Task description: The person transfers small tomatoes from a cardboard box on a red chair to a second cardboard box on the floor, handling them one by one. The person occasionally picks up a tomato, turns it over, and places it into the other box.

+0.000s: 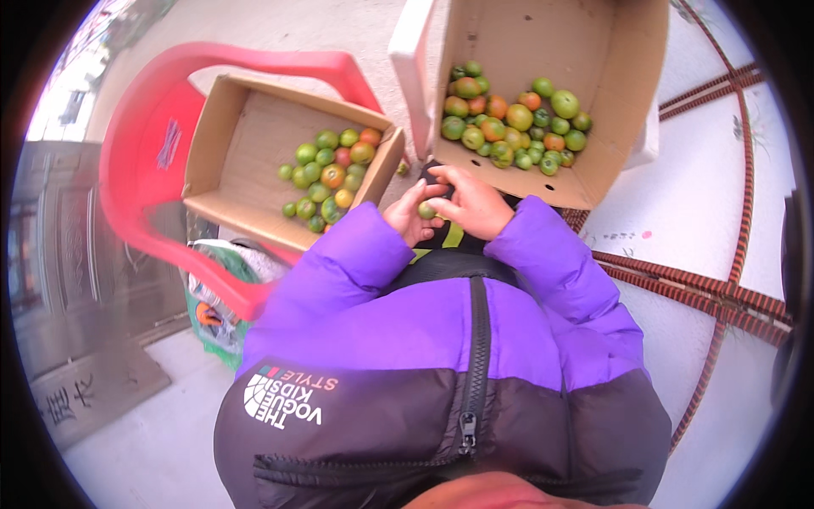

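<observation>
My left hand and my right hand meet in front of my lap, between two cardboard boxes. A small green tomato lies between them, against the fingers of my left hand and by the thumb of my right; which hand bears it is hard to tell. To the left, a cardboard box holds several green, orange and reddish tomatoes bunched at its right side. The larger cardboard box at the right has many green and orange tomatoes gathered at its near end.
A red plastic chair bears the left box. The right box rests on a whitish plastic seat. Beside the red chair stands a green and white bag. Pale floor slabs with red-brown striped borders lie at the right.
</observation>
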Demonstrator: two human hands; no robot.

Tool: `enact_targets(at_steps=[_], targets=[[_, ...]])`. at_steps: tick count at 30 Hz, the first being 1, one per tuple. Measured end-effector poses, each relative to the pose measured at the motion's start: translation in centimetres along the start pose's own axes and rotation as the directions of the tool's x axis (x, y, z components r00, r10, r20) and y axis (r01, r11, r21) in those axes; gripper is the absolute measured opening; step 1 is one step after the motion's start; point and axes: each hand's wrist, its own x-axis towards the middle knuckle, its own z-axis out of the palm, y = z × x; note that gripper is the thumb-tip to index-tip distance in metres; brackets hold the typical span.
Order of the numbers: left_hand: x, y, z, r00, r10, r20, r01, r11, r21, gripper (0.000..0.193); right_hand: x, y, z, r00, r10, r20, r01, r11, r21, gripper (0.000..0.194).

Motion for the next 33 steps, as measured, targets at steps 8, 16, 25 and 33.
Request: enact_targets(at_steps=[8,16,25,33], targets=[[-0.9,5.6,-2.1,0.798,0.405,-0.446,-0.575,0.734,-0.361,0.049,-0.3,0.4,-1.8,0.984,0.087,-0.156,-0.084,0.996,0.025,0.042],[0.9,-0.8,0.1,0.971,0.066,0.229,-0.035,0.99,-0.135,0.05,0.8,-1.7,1.3,0.928,-0.341,-0.151,0.351,0.935,0.045,0.033],[0.1,6.0,-5.4,0.668,0.466,-0.58,-0.713,0.623,-0.322,0.047,2.5,8.2,-3.7,0.885,0.003,-0.465,-0.234,0.867,-0.441,0.039],[1.3,1.6,-3.5,0.906,0.205,-0.371,-0.246,0.967,-0.066,0.039,3.5,11.8,-4.3,0.872,0.171,-0.458,-0.365,0.85,-0.379,0.049]])
